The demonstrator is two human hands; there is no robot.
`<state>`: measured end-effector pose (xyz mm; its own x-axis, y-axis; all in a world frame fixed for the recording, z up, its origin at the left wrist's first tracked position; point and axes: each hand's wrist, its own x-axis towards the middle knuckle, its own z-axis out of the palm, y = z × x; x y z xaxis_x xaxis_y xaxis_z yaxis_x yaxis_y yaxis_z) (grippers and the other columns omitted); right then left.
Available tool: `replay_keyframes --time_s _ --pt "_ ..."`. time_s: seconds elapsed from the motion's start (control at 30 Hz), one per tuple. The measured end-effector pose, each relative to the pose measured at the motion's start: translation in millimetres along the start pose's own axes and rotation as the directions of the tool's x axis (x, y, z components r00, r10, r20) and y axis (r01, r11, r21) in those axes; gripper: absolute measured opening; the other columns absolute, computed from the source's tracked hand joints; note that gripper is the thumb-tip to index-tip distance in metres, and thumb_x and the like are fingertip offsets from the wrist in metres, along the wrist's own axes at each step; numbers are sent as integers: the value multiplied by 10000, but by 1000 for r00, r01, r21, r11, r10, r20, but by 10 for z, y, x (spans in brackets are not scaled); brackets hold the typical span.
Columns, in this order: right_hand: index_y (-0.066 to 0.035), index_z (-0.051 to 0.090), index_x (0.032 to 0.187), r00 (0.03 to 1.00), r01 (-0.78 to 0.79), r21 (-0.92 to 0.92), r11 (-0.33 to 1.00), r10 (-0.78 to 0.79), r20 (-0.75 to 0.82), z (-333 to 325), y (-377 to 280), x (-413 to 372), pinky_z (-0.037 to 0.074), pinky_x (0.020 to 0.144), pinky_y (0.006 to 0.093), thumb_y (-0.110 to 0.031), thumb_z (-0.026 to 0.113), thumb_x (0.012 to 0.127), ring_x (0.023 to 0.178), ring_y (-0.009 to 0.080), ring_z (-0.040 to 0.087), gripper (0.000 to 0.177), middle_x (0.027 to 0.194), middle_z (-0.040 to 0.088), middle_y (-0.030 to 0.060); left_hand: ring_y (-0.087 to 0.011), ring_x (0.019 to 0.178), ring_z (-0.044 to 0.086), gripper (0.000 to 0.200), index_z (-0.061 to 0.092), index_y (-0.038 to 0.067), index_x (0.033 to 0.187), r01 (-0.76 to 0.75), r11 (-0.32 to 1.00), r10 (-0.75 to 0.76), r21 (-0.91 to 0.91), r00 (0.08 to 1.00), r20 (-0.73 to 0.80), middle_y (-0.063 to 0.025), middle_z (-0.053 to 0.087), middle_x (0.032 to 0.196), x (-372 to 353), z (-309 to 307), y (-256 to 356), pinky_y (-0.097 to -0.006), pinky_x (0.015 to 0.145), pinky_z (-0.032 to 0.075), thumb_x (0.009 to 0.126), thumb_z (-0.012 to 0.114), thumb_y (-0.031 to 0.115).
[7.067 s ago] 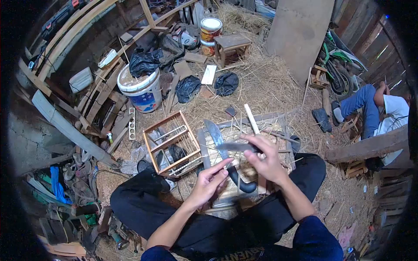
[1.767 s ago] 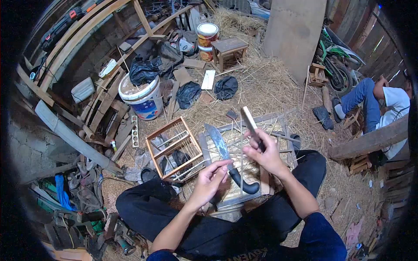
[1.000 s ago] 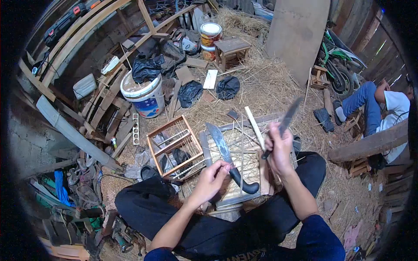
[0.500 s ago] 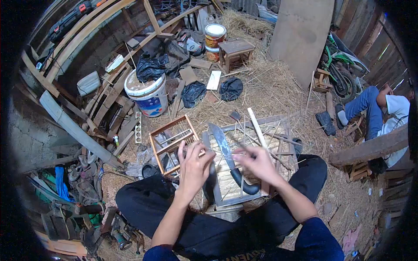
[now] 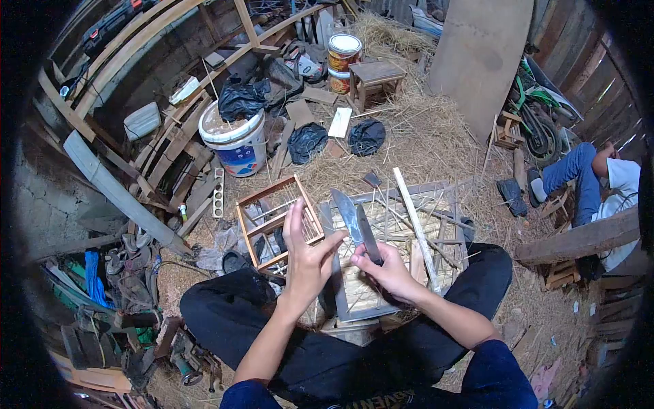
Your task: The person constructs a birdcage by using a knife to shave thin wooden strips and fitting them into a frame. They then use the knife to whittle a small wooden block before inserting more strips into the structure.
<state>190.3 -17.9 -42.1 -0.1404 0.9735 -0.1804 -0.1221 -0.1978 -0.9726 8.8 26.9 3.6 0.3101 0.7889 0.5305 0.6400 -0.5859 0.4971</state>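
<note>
My right hand (image 5: 392, 274) grips a small knife (image 5: 368, 235) by its handle, with the dark blade pointing up and away from me. To its left is my left hand (image 5: 308, 264), fingers raised and thumb stretched toward the blade; I see nothing held in it. Behind the small knife, a larger knife (image 5: 346, 208) lies on the framed wooden board (image 5: 354, 315) between my legs, its handle mostly hidden by my right hand. Thin sticks and a pale wooden strip (image 5: 412, 218) rest on that board. Just beyond my left hand stands a small wooden frame with thin bars (image 5: 262, 230).
A white bucket (image 5: 235, 146) with a black bag, stacked paint cans (image 5: 343, 61) and a small stool (image 5: 376, 73) stand farther back on straw. Tools and scrap crowd the left side. At right, another person (image 5: 586, 180) sits near a wooden beam (image 5: 579, 235) and a green motorbike (image 5: 535, 112).
The small knife, blurred before, now stands upright and clear in my right hand. My left hand has risen, and its fingers have straightened and spread.
</note>
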Motion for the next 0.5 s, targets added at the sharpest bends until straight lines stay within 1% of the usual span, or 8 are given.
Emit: replay_keyframes --time_s 0.03,0.13,0.17,0.23,0.33,0.37,0.47,0.5 --pt "-51 648 993 999 -35 49 998 35 11 18 -35 -9 319 525 209 -221 680 957 601 12 415 177 710 527 -68 -436 1409 330 230 733 125 1016 -2 1000 2 -6 999 -44 -230 311 1535 3 13 15 -514 1143 301 802 741 38" --pt "-45 638 1037 995 -91 181 979 84 47 50 -101 -47 293 484 200 -231 658 975 555 8 402 197 705 514 -75 -370 1273 524 296 701 74 1146 68 975 -59 -210 997 49 -255 488 1385 -45 49 -28 -482 1063 428 855 717 25" --pt "-42 634 1054 994 -103 226 969 91 60 64 -102 -52 283 470 198 -234 650 982 538 6 396 206 703 509 -78 -336 1214 565 306 663 54 1185 189 883 -165 -430 982 93 -241 531 1337 -60 55 -17 -455 1024 461 882 693 23" --pt "-35 625 1125 989 -132 270 954 109 99 67 -100 -49 257 450 196 -234 637 991 511 5 367 240 693 492 -84 -266 1094 648 333 587 13 1264 391 514 -323 -763 913 251 -213 619 1240 -92 112 58 -402 944 528 935 644 20" --pt "-33 606 1222 983 -152 330 932 109 147 48 -26 -68 241 446 197 -233 621 1000 505 3 336 299 691 478 -90 -188 994 671 357 479 -25 1322 433 305 -428 -848 858 284 -159 684 1140 -80 127 230 -330 886 550 986 583 35" --pt "-33 599 1254 981 -158 349 924 105 166 50 3 -71 239 450 198 -233 617 1003 508 2 327 321 692 476 -92 -180 963 676 346 489 -21 1288 461 276 -426 -843 845 322 -143 708 1053 -85 139 241 -328 910 530 989 601 110" --pt "-37 579 1302 984 -149 354 923 102 147 68 -65 -79 234 459 194 -233 615 1005 521 -1 322 358 693 459 -100 -177 973 675 352 506 -34 1268 548 226 -385 -806 810 443 -137 707 1062 -163 215 129 -321 920 524 984 620 140" --pt "-39 577 1306 984 -153 374 915 104 147 59 -80 -88 234 462 193 -233 614 1005 525 -2 322 360 693 452 -104 -179 988 675 306 563 -39 1214 556 255 -379 -791 810 447 -143 705 1079 -150 204 155 -325 935 519 981 628 148"
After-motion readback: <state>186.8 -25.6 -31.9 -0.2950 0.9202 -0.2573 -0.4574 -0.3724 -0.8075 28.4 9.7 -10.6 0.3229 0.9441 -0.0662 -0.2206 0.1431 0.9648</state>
